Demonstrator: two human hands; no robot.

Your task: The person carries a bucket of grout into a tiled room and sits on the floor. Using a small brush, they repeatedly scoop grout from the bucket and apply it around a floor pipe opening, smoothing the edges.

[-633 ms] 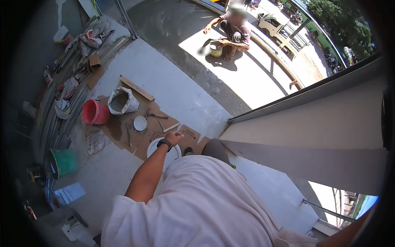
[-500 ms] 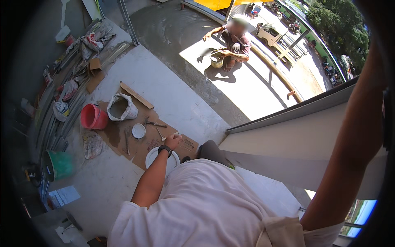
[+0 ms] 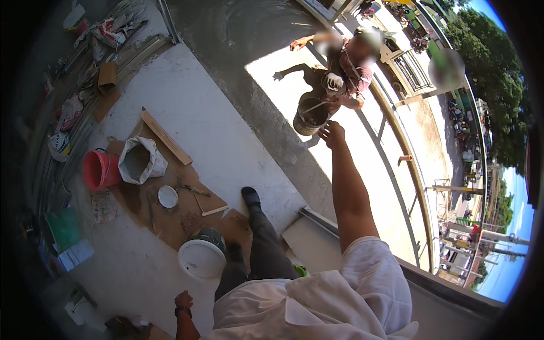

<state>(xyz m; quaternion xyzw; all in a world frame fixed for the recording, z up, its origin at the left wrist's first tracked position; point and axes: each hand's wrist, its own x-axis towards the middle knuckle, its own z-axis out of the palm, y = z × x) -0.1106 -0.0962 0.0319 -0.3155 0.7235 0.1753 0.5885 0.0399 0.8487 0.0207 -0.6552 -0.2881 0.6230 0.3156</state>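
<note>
My right hand [image 3: 333, 135] stretches out with fingers apart beside a grey, dirt-streaked bucket [image 3: 306, 122]; whether the fingertips touch it is hard to tell. A co-worker's hand [image 3: 334, 105] is at the bucket's rim and handle. My left hand [image 3: 183, 300], with a dark band at its wrist, hangs low at my left side, fingers curled and nothing visible in them. In front of me a lidded bucket [image 3: 202, 258] stands at the edge of a cardboard sheet [image 3: 181, 218]. On the cardboard lie a thin, bent, light-coloured tool [image 3: 214, 211] and a small white tub [image 3: 168, 196].
The co-worker [image 3: 354, 71] is at the sunlit edge beyond a dark wet-looking strip [image 3: 260, 113]. An open white sack [image 3: 143, 160], a red bucket [image 3: 102, 170] and a wooden board [image 3: 166, 136] stand or lie at left. Long metal strips [image 3: 136, 59] and bags lie further left. A metal rail [image 3: 320, 221] runs at right.
My right arm has come down from high at the right and reached forward to the bucket. My left hand has drawn back from the cardboard. The co-worker has brought the bucket nearer.
</note>
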